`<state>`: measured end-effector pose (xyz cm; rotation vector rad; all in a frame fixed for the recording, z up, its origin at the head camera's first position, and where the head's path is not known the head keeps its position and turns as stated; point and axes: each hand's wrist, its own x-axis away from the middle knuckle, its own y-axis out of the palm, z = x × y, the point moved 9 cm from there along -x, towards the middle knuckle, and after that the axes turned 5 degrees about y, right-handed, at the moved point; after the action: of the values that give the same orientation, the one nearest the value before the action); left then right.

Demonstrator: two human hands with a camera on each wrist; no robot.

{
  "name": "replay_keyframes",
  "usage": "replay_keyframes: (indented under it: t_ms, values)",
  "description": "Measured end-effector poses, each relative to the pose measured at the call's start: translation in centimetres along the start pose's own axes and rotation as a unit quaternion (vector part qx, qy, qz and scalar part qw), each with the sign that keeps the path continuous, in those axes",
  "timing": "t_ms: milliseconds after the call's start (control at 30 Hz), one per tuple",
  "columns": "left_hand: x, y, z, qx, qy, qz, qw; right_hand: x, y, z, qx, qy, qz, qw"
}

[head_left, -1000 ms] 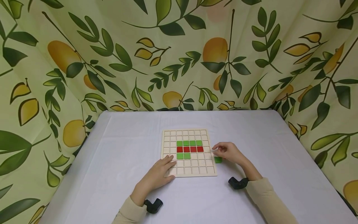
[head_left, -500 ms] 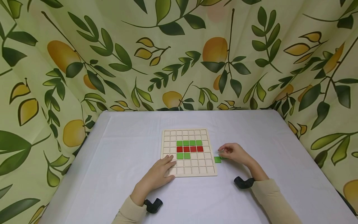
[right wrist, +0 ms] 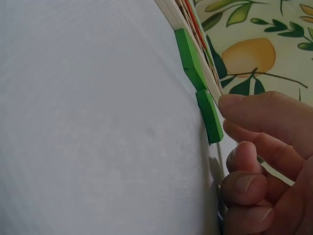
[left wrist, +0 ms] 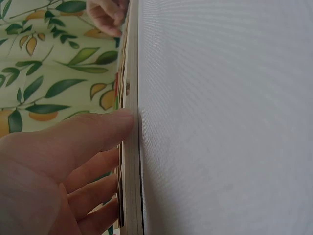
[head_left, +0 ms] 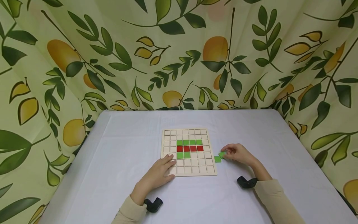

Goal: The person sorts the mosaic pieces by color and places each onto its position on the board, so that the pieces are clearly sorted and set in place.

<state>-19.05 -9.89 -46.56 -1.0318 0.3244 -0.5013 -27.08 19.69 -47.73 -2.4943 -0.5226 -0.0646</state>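
A wooden grid board [head_left: 197, 170] lies on the table, seen edge-on in both wrist views. In its cells sit a row of several green tiles [head_left: 189, 142], a row of several red tiles [head_left: 186, 148] and two more green tiles [head_left: 183, 155]. My left hand [head_left: 158, 173] rests on the board's left side, fingers extended over it, thumb at the near edge. Right of the board lie two loose green tiles, one flat by its edge [head_left: 217, 159] and one turned askew [head_left: 222, 155]. My right hand [head_left: 237, 154] is beside the askew tile, fingers bent; contact is unclear.
A white cloth [head_left: 126, 130] covers the table. Behind and at both sides hangs a leaf-and-fruit patterned curtain [head_left: 179, 62]. A black wrist device sits at my left wrist [head_left: 153, 204] and another at my right wrist [head_left: 246, 182].
My right hand has moved rightward, away from the board's edge. Two loose green tiles now show where one showed before. My left hand and the tiles on the board have stayed put.
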Motion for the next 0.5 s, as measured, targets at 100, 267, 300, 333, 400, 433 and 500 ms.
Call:
replay_keyframes:
  t_ms: [100,267,300,333,400,433,500]
  values:
    - [-0.02,-0.03,-0.03,0.001,-0.001,0.001,1.0,0.01,-0.07,0.1,-0.003,0.0,-0.01,0.9999]
    - [-0.03,-0.07,0.01,0.001,0.001,0.001,1.0,0.04,-0.15,0.37,0.003,0.006,-0.022,0.9997]
    - [-0.02,-0.08,0.03,0.001,0.002,0.002,1.0,0.04,-0.17,0.44,0.004,0.007,-0.024,0.9997]
    - [-0.01,-0.08,0.03,0.0,0.002,0.002,1.0,0.04,-0.18,0.52,0.004,0.009,-0.025,0.9996]
    - [0.01,-0.08,0.04,-0.002,0.003,0.002,1.0,0.02,-0.23,0.67,0.002,0.011,-0.026,0.9996]
    - [0.02,-0.09,0.06,-0.003,0.003,0.002,1.0,0.01,-0.23,0.72,0.0,0.011,-0.027,0.9996]
    - [0.03,-0.11,0.09,-0.003,0.003,0.003,1.0,-0.03,-0.23,0.82,-0.004,0.012,-0.028,0.9995]
